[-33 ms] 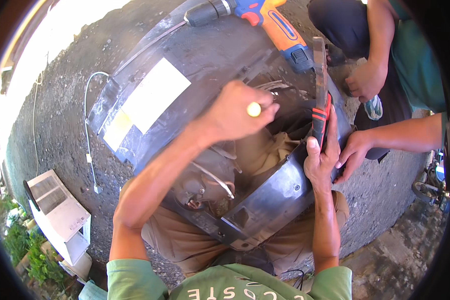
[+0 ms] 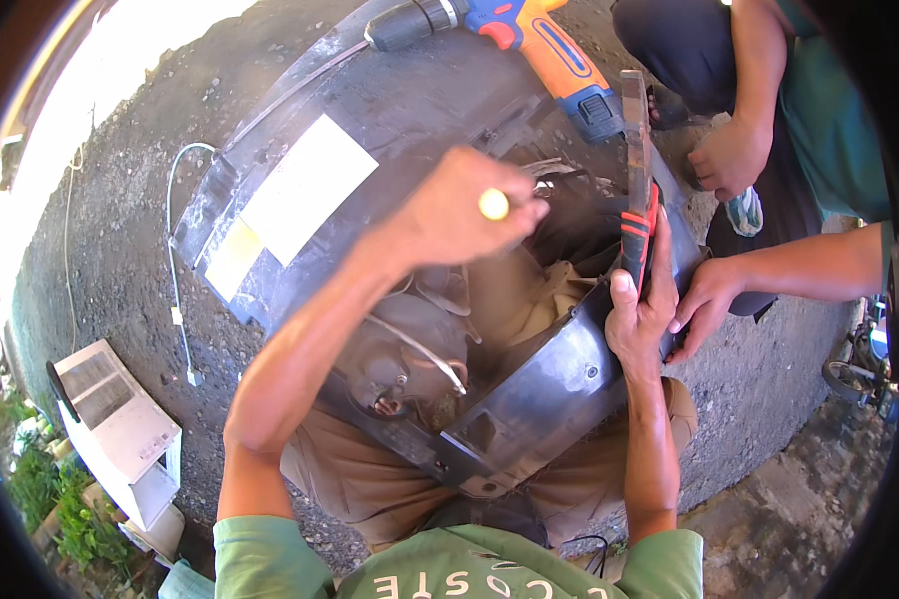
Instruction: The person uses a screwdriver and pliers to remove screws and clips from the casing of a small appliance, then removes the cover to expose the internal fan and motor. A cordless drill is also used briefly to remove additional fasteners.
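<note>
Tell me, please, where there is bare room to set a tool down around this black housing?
Bare gravel ground lies left of the black housing, between the white cable and the picture's rim. It is crowded on the right, where the right hand, a co-worker's hand and the cordless drill press close.

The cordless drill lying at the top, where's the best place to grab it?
Grip the cordless drill by its orange and blue handle, coming from above. The handle slants free across the black housing, while the chuck end points left and the battery end sits beside the pliers.

A cordless drill (image 2: 529, 40) and a co-worker's hand (image 2: 704, 304) crowd the dark housing (image 2: 390, 110).
</note>
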{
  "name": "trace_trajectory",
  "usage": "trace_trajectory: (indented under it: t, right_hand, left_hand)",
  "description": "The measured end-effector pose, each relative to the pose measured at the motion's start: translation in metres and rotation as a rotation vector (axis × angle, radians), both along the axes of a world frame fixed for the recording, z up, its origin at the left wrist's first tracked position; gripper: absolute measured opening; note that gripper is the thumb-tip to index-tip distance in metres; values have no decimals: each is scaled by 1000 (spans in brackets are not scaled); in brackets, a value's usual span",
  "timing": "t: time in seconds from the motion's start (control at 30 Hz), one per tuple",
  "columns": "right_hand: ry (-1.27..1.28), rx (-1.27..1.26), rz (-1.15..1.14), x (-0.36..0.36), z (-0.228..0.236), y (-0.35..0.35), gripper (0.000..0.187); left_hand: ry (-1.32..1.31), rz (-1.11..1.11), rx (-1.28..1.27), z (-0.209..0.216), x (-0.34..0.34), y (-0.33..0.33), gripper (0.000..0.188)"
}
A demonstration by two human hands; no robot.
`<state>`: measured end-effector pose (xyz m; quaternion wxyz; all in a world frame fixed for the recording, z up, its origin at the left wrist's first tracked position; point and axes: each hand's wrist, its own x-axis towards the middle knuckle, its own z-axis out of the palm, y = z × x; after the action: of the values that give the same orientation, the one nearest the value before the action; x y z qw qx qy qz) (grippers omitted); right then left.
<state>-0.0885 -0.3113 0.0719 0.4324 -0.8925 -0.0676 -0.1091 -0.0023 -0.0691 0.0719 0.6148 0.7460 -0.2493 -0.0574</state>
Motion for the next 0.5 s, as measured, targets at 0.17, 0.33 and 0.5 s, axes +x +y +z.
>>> trace_trajectory:
  t: [0.17,0.33,0.5]
  right_hand:
    - [17,47,-40,5,-3,3,84]
    - [-33,94,-27,11,7,10,78]
    - [-113,-30,-26,1,-15,-11,74]
  left_hand:
    - [-44,452,303,14,29,-40,29]
    - [-162,162,49,46,-7,0,34]
    - [-146,162,70,19,6,-3,37]
